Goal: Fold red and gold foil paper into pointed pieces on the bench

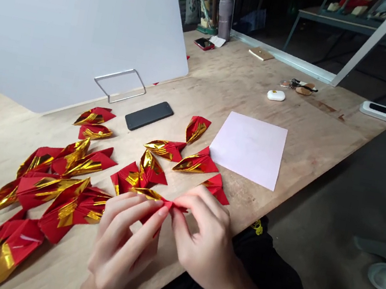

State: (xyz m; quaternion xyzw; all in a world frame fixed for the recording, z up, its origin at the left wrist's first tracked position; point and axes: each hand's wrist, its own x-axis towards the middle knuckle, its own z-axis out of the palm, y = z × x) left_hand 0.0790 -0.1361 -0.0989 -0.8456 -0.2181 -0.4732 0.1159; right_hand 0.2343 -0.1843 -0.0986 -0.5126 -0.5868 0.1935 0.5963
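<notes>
Near the table's front edge, my left hand (127, 242) and my right hand (201, 238) pinch one small folded red paper (166, 203) between them. Fingertips of both hands nearly meet on it and cover most of its shape. Just beyond my hands lie several folded red-and-gold paper pieces (153, 167), shaped like pods or petals. More of them form a larger group (67, 202) to the left of my left hand. A square pale pink sheet (252, 147) lies flat beyond my right hand.
A black phone (149, 115) lies before a large white board (80, 20) with a wire stand (121, 86). Farther back are a white earbud case (276, 95), keys (296, 85), a notebook (261, 53) and a purple bottle (225, 11). A white device (381, 111) sits at the right corner.
</notes>
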